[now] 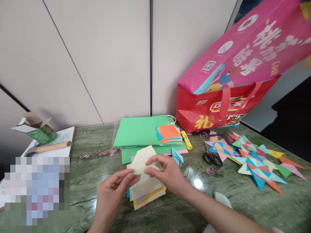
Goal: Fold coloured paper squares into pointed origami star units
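Observation:
A cream sheet of origami paper (145,154), partly folded, is held up between both hands over the table. My left hand (114,189) pinches its lower left edge between thumb and fingers. On the right side, the thumb and index finger of my right hand (166,171) grip the same sheet along a fold. Below it lies a stack of coloured paper (148,197) in cream, yellow, purple and blue, partly covered by the held sheet and hands. Just beyond my right hand sits a small folded light-blue paper piece (177,157).
Green sheets (141,129) lie at the back with small orange squares (168,132) on top. A yellow glue stick (186,140), black scissors (212,157) and folded paper stars (259,165) are to the right. Behind stands a red bag (194,111). An opened box (40,132) and wooden-handled tool (53,146) are left.

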{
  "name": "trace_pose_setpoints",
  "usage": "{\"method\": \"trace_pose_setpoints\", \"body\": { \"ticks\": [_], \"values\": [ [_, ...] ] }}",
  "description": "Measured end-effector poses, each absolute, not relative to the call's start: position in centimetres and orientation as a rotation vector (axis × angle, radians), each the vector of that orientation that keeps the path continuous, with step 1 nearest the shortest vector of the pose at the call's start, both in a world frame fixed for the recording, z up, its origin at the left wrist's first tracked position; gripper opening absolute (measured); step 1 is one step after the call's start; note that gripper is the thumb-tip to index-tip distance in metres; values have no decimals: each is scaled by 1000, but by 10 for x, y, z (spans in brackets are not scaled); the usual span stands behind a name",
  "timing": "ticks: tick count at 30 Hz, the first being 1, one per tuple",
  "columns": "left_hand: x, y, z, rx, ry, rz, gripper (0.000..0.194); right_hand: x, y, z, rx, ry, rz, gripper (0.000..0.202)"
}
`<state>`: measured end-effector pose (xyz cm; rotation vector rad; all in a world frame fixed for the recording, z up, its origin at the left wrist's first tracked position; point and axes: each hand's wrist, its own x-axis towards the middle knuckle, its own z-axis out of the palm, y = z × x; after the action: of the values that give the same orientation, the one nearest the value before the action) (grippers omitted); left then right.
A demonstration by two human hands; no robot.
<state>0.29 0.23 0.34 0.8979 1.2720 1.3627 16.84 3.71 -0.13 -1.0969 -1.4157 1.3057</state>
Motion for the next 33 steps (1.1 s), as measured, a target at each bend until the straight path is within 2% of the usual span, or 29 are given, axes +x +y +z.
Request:
{"method": "trace_pose_setpoints", "body": {
  "ticks": [6,11,15,22,33],
  "values": [
    [4,1,4,879,1264,1390,22,167,36,-2,-1073,-1340,1356,23],
    [3,1,3,846,1253,1392,39,165,34,-3,-1026,-1258,1389,45],
    [2,0,2,835,1238,1382,39,165,33,-2,-991,-1236,1418,62],
    [5,2,9,840,1206,1317,58,166,36,-4,-971,-1181,1441,72],
    [6,4,3,693,1141,1239,46,164,34,-9,-1023,-1294,1344,78]
  ]
}}
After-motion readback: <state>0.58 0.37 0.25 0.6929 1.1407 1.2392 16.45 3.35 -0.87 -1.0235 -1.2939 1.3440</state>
